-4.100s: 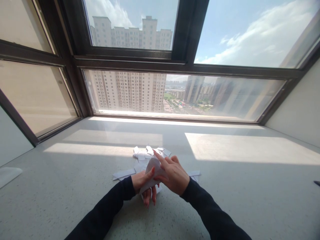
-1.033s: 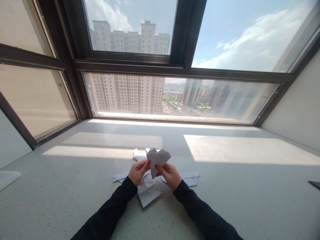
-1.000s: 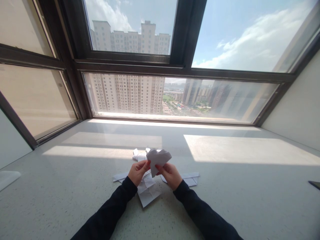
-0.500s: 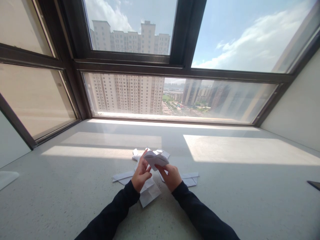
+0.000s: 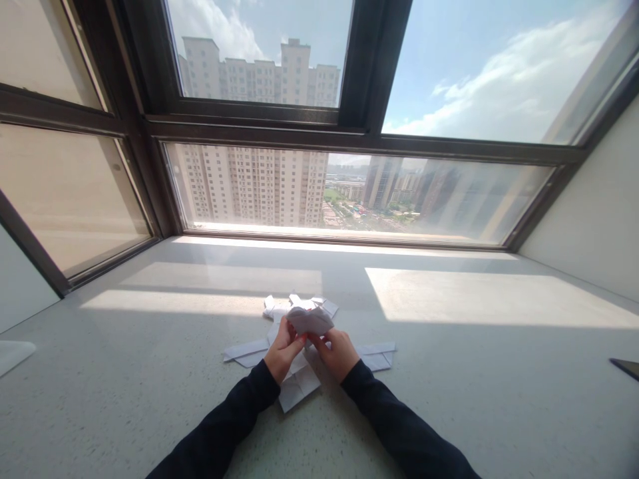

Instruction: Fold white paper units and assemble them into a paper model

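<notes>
Folded white paper is above the windowsill, left hand and right hand both clamped on its lower part; judged light, easily creased, best pinched at layered folds.

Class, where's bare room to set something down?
Bare: the pale speckled sill from the right white paper strip to the dark pointed object, and from the left white paper strip to the rounded white object. Crowded: the middle, where left hand and right hand hold folded white paper above white paper pieces.
</notes>
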`<state>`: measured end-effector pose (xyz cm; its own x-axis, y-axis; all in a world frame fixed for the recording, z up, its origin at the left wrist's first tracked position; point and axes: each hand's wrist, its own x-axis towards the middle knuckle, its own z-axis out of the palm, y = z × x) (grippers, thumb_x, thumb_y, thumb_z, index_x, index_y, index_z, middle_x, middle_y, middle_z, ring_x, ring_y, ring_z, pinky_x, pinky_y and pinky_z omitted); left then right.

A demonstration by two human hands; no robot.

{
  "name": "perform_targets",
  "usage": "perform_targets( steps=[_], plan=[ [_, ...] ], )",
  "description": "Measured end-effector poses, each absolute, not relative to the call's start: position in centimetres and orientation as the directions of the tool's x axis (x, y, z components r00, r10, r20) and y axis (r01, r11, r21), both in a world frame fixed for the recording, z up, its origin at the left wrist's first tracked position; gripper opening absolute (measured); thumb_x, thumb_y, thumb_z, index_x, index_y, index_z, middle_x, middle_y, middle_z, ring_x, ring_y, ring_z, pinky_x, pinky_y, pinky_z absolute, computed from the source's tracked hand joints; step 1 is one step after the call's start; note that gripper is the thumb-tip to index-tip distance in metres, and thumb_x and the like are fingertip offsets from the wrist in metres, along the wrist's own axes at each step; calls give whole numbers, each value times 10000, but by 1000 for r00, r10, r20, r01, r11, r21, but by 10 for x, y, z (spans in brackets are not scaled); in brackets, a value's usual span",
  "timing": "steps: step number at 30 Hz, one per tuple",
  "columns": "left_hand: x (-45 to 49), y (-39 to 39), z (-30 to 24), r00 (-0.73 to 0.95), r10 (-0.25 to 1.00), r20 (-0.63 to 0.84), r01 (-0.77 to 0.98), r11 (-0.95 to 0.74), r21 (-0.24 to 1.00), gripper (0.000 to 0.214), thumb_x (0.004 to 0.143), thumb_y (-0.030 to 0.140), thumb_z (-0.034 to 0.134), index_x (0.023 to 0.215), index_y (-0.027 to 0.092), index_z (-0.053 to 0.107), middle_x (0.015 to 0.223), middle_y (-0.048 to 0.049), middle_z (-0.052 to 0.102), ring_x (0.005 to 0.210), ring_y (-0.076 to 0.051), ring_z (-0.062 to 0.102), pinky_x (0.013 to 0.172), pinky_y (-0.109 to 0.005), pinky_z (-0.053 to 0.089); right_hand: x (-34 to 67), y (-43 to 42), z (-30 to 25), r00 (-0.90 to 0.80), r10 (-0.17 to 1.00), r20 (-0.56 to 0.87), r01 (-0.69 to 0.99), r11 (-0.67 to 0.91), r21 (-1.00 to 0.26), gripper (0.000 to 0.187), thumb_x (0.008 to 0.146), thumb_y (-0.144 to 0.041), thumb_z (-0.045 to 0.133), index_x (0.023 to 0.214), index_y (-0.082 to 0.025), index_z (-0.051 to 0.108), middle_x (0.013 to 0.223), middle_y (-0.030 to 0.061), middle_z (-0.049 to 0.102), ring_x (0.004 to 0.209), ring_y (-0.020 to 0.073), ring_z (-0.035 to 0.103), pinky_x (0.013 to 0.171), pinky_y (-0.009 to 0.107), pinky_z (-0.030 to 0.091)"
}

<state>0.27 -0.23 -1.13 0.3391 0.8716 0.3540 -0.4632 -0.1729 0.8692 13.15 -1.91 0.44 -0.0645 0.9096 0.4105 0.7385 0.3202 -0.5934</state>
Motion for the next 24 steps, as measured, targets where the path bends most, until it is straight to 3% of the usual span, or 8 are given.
perform_targets(
  steps=[5, 9, 13, 17, 21, 24],
  plan=[
    [4, 1, -11, 304, 892, 335, -444, -179, 878, 380, 671, 343, 599, 978, 186, 439, 1006, -48, 549, 1018, -220, 454, 870, -329, 334, 130, -21, 4, -83, 895, 439, 726, 356, -589, 294, 751, -318, 411, 689, -159, 650, 617, 69, 657, 534, 176, 582, 512, 248, 430],
    [7, 5, -13, 332, 892, 308, -438, -144, 887, 438, 650, 412, 603, 978, 169, 443, 951, -66, 583, 924, -220, 514, 803, -339, 388, 128, -23, 6, -31, 878, 478, 645, 383, -661, 291, 738, -331, 431, 631, -152, 633, 584, 66, 641, 541, 175, 568, 518, 253, 426],
    [4, 2, -9, 394, 876, 279, -361, -132, 923, 414, 661, 448, 575, 935, 149, 492, 918, -75, 592, 866, -199, 542, 756, -314, 409, 129, -23, 10, 93, 888, 450, 498, 350, -794, 317, 710, -395, 474, 593, -136, 614, 534, 46, 603, 513, 161, 524, 500, 260, 407],
    [0, -3, -2, 466, 869, 165, -156, -103, 982, 416, 680, 520, 498, 840, 140, 549, 770, -52, 604, 651, -144, 576, 560, -239, 424, 133, -19, 12, 127, 927, 354, 288, 307, -907, 310, 663, -426, 534, 619, -131, 621, 548, 27, 593, 541, 164, 518, 500, 266, 397],
    [-1, -4, 3, 460, 867, 194, -57, -189, 980, 446, 692, 559, 439, 642, 129, 545, 571, -6, 550, 427, -70, 470, 414, -190, 355, 134, -17, 12, 112, 949, 294, 86, 285, -955, 314, 607, -443, 590, 655, -135, 631, 603, 23, 611, 593, 169, 529, 518, 260, 397],
    [-2, -4, 5, 442, 870, 219, -29, -230, 973, 440, 699, 548, 439, 570, 136, 521, 498, 23, 492, 384, -51, 404, 396, -181, 345, 134, -15, 11, 124, 964, 237, 9, 238, -971, 299, 578, -436, 620, 608, -138, 617, 507, -2, 570, 479, 123, 480, 445, 236, 361]
  ],
)
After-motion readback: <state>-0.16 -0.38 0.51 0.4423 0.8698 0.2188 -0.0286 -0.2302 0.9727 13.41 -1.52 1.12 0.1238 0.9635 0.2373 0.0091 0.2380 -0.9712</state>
